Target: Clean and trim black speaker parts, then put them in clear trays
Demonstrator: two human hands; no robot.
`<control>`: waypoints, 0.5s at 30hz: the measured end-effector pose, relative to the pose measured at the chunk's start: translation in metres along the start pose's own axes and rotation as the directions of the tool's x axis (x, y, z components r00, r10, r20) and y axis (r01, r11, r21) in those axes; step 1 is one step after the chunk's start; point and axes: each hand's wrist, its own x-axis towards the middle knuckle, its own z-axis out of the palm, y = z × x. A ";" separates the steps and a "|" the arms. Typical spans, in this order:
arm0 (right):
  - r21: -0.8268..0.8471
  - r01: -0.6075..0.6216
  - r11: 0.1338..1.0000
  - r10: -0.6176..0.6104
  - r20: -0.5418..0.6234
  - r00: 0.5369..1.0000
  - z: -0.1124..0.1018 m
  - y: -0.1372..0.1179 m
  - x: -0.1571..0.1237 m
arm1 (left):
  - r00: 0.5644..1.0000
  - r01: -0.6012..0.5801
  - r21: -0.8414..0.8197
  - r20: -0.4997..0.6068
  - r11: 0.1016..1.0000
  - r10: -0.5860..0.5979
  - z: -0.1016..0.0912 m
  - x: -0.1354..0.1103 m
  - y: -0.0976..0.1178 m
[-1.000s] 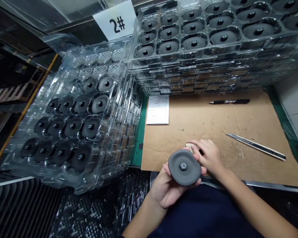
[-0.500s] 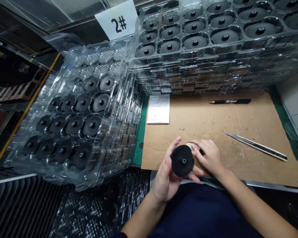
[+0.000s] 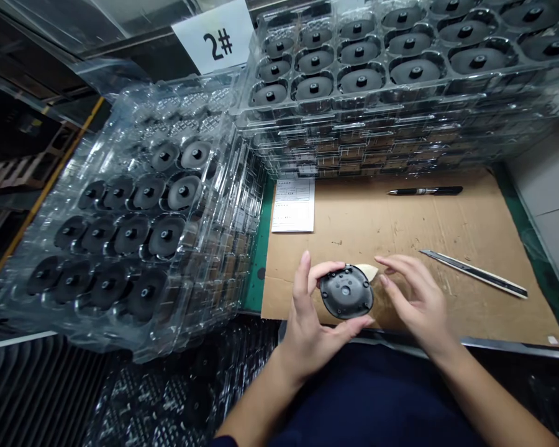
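Observation:
My left hand (image 3: 310, 316) grips a round black plastic part (image 3: 346, 292) by its rim, thumb below and fingers above. Its hollow side, with a central boss and small pegs around the edge, faces me. A small cream-coloured pointed piece (image 3: 369, 271) shows just past the part's upper right edge; whether it touches the part or lies on the cardboard, I cannot tell. Close by on the right, my right hand (image 3: 419, 298) has its thumb and fingers apart, with nothing seen between them.
Brown cardboard (image 3: 349, 217) covers the bench, bearing a paper slip (image 3: 293, 206), a black pen (image 3: 425, 191) and a utility knife (image 3: 475, 273). Stacked clear trays with similar black parts stand left (image 3: 214, 248) and behind (image 3: 354, 133). A "2#" sign (image 3: 214, 40) stands at the back.
The black part has been turned over in my left hand, from its stemmed face to its hollow side. My right hand has moved right, away from the cream piece, and its fingers have spread.

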 end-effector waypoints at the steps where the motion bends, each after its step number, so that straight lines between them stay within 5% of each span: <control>1: -0.002 0.054 0.999 -0.054 0.027 0.998 -0.007 -0.005 0.002 | 1.000 0.014 -0.010 0.003 1.000 -0.014 -0.001 0.000 0.001; 5: 0.027 0.357 0.934 -0.351 0.261 0.899 -0.027 -0.024 0.018 | 0.958 0.278 -0.193 0.126 0.941 -0.257 -0.002 0.004 0.000; 8: 0.211 0.263 0.941 -0.314 0.263 0.912 -0.028 -0.038 0.031 | 0.855 0.516 -0.369 0.272 0.773 -0.441 -0.002 0.011 -0.005; 11: 0.367 0.051 0.929 -0.160 0.274 0.948 -0.017 -0.042 0.041 | 0.877 0.481 -0.368 0.180 0.796 -0.447 -0.009 0.023 -0.006; 15: 0.354 -0.039 0.934 -0.083 0.324 0.942 0.008 -0.019 0.068 | 0.927 0.340 -0.243 -0.077 0.909 -0.368 -0.035 0.050 0.007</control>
